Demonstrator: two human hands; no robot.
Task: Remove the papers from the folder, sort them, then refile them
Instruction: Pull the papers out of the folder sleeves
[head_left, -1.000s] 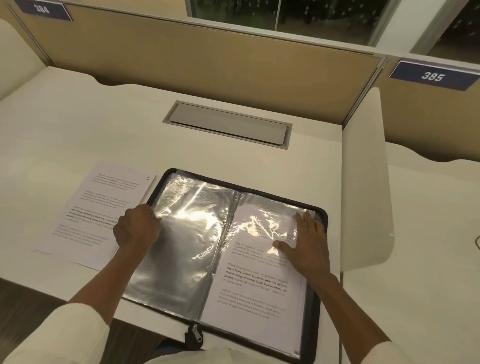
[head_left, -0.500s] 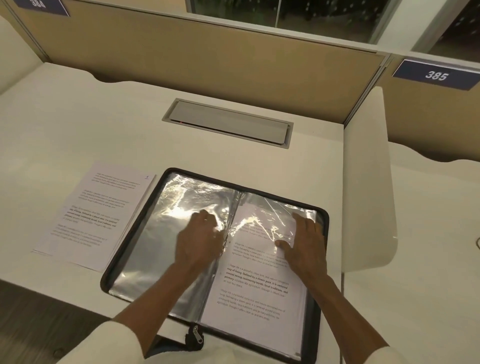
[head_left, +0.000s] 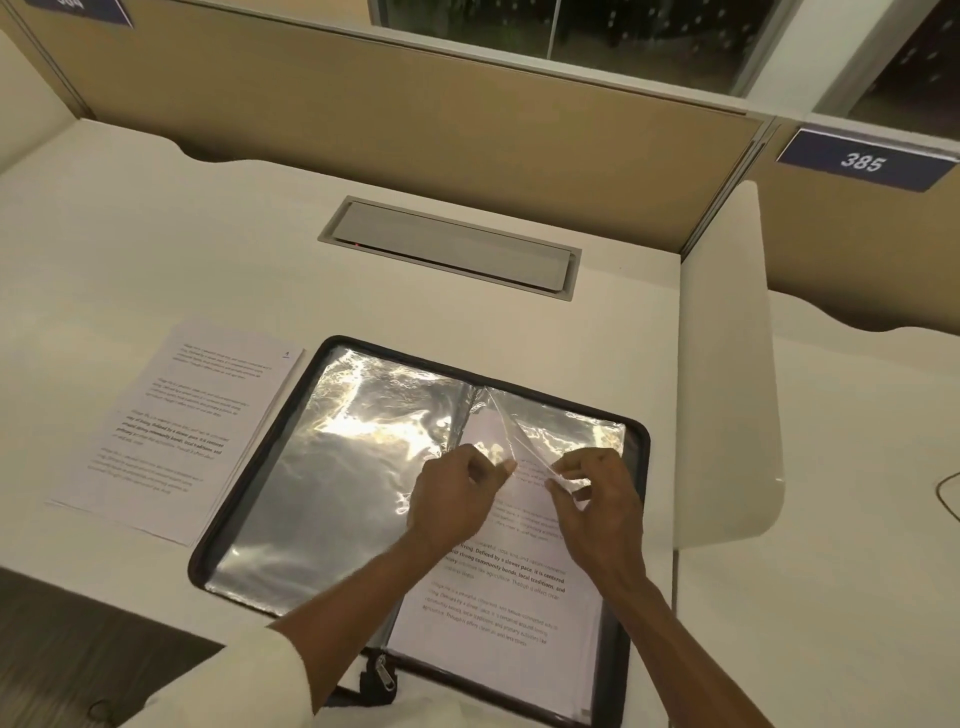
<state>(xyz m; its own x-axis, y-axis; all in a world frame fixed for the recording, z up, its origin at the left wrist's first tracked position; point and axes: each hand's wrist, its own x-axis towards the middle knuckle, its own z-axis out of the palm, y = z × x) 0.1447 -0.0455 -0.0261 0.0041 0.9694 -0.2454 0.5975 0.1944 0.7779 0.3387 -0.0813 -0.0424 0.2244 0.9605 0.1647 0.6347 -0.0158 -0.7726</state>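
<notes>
A black zip folder (head_left: 249, 483) lies open on the desk with shiny clear sleeves (head_left: 353, 457) on its left side. On its right side a printed sheet (head_left: 498, 597) sits in a sleeve. My right hand (head_left: 597, 499) pinches the clear top edge of that sleeve (head_left: 524, 457) and lifts it off the sheet. My left hand (head_left: 457, 493) is at the sheet's top near the spine, fingers curled on its upper edge. A stack of printed papers (head_left: 176, 426) lies on the desk left of the folder.
A grey cable hatch (head_left: 452, 247) is set in the desk behind the folder. A white divider panel (head_left: 727, 374) stands at the right edge of the desk, a tan partition (head_left: 415, 119) at the back. The folder's zip pull (head_left: 382, 675) hangs over the front edge.
My left hand moved from the folder's left edge across to the top of the right page. My right hand went from lying flat on the page to pinching and lifting the sleeve's edge.
</notes>
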